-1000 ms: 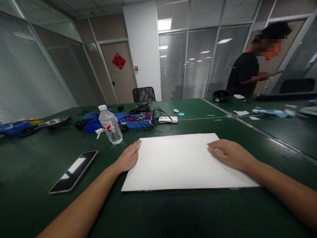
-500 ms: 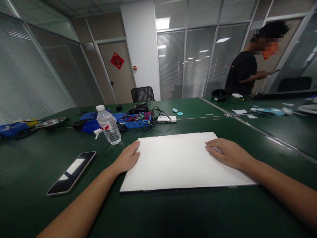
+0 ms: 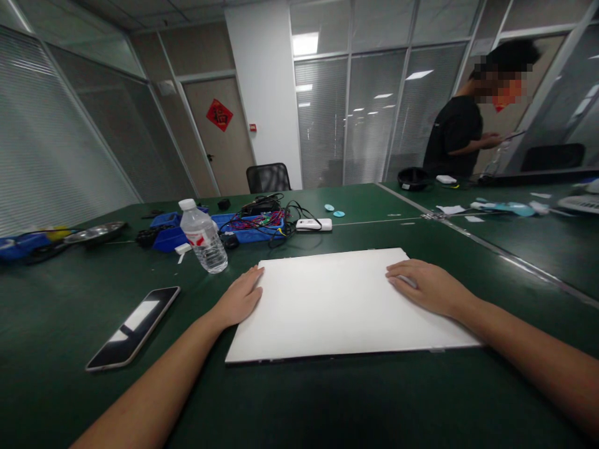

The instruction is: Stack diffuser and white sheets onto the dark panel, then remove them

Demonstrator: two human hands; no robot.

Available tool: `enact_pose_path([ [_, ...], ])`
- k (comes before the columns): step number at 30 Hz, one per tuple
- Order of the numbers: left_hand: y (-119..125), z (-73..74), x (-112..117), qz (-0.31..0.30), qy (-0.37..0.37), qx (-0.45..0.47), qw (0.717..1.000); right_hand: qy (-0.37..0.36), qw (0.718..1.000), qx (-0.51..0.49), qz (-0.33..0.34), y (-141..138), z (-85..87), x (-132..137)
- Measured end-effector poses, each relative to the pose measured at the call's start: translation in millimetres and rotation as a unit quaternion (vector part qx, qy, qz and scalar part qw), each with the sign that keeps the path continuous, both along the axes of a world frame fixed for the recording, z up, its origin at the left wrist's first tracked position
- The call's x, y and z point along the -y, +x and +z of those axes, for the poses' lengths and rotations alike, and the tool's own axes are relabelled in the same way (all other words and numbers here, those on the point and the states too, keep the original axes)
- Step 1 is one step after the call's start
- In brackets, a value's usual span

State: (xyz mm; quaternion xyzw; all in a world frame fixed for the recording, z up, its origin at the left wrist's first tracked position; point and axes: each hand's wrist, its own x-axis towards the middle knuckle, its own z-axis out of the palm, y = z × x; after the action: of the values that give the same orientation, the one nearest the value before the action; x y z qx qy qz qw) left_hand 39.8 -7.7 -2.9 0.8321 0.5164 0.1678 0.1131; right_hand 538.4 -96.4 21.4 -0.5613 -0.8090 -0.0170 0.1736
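Note:
A flat white rectangular panel (image 3: 322,305) with a thin dark edge lies on the green table (image 3: 299,405) in front of me. My left hand (image 3: 241,296) rests at the panel's left edge, fingers stretched forward and thumb over the white surface. On the panel's right part lies my right hand (image 3: 428,287), palm down with the fingers extended to the left. Neither hand is wrapped round anything. Left of my left hand are a clear plastic water bottle (image 3: 203,240) with a white cap and a dark-screened smartphone (image 3: 133,327).
Behind the panel sit a blue tray (image 3: 250,234) of tangled wires, a white power bank-like box (image 3: 314,225) and two light-blue discs (image 3: 339,214). A metal strip (image 3: 496,249) crosses the table at right. Beyond it, a person in black (image 3: 453,134) stands holding a thin device.
The whole view has shifted very slightly to the left. Both hands keep their places on the panel, and nothing on the table has been moved.

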Motion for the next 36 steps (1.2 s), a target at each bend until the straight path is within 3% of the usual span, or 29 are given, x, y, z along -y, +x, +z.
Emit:
enact_pose_path([
  [7,-0.3,-1.5,-1.3,0.000,0.000,-0.001,1.000,-0.023,1.000,0.000,0.016,4.3,4.9,2.0],
  [15,-1.7,-1.0,0.0,0.000,0.013,-0.016,1.000,-0.229,0.960,-0.052,0.154,-3.1,24.7,22.7],
  [19,-0.6,1.0,2.0,0.000,0.012,-0.025,1.000,-0.285,0.944,-0.031,0.166,-5.5,27.8,30.5],
  [36,0.3,3.1,3.1,0.003,0.011,-0.029,1.000,-0.310,0.941,0.003,0.135,-4.4,44.0,39.4],
])
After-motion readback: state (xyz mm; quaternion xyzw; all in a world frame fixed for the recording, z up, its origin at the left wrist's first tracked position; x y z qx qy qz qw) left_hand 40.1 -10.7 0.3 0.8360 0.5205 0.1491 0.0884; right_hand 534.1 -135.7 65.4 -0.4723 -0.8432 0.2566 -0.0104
